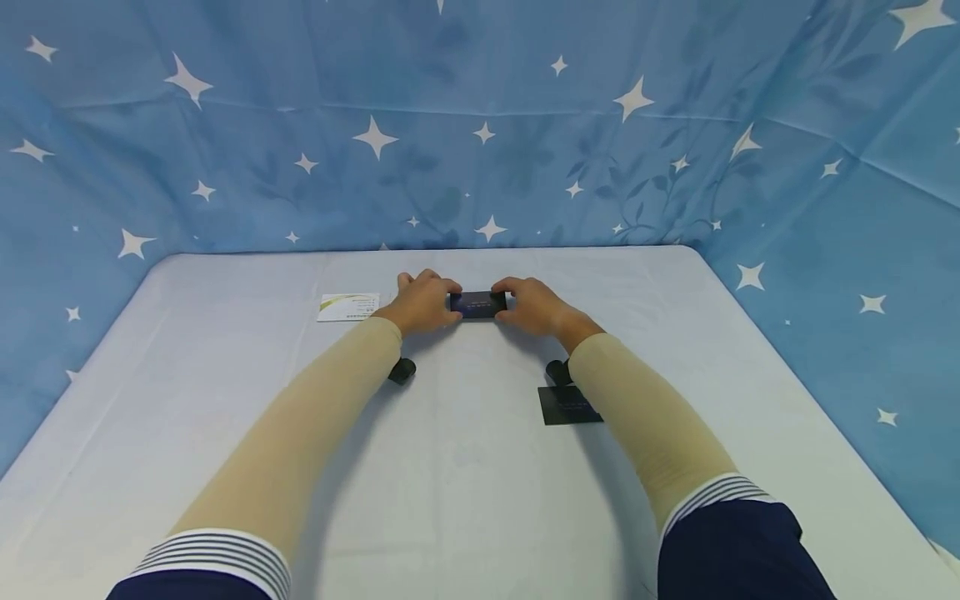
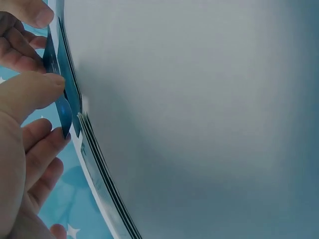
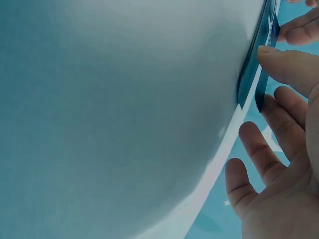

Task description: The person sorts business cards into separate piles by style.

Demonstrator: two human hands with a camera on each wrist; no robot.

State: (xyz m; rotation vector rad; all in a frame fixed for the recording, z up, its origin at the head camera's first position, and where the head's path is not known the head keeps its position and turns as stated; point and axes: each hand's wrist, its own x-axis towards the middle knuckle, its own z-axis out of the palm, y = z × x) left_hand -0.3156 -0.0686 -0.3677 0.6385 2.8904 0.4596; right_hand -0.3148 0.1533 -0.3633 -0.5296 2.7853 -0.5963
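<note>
A dark business card (image 1: 478, 306) is held between both hands near the far side of the table. My left hand (image 1: 420, 302) pinches its left end between thumb and forefinger. At the other end, my right hand (image 1: 536, 307) pinches the card the same way. In the left wrist view the held card (image 2: 63, 110) looks slightly bent and stands a little off more dark cards (image 2: 73, 82) lying on the table. Just left of the left hand lies a pile of white business cards (image 1: 347, 307) with a yellow-green curve, partly covered by that hand.
Another dark card (image 1: 566, 406) lies nearer me, partly hidden by the right forearm. White cloth covers the table (image 1: 465, 483). A blue curtain with white stars (image 1: 480, 167) hangs behind the far edge and along the sides. Small black devices (image 1: 402, 371) show under both wrists.
</note>
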